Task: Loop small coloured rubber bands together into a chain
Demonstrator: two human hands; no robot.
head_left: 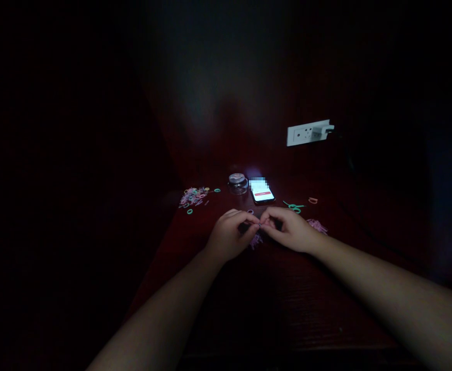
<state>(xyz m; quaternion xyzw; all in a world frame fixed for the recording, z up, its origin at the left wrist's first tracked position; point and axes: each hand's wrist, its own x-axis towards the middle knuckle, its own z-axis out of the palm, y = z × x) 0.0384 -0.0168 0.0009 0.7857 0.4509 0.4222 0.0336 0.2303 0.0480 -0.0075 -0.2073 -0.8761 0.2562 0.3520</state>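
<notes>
My left hand (231, 233) and my right hand (289, 229) meet over the dark red table, thumbs and fingers pinched together with their tips almost touching. What lies between the fingertips is too small and dim to make out. Just beneath them is a small heap of purple strips (255, 241), partly covered by my left hand. A purple ring (250, 211) lies right behind the fingers. Beside my right wrist sits a pile of pink strips (317, 225). Green scissors-like loops (294, 207) rest behind my right hand.
A lit phone (262, 190) stands near the back beside a clear lidded jar (237, 184). To the left lies a pile of mixed coloured bands (195, 196), with a green ring (189, 212) near it. An orange piece (313, 200) is at right. A socket (306, 133) with a plug is on the wall.
</notes>
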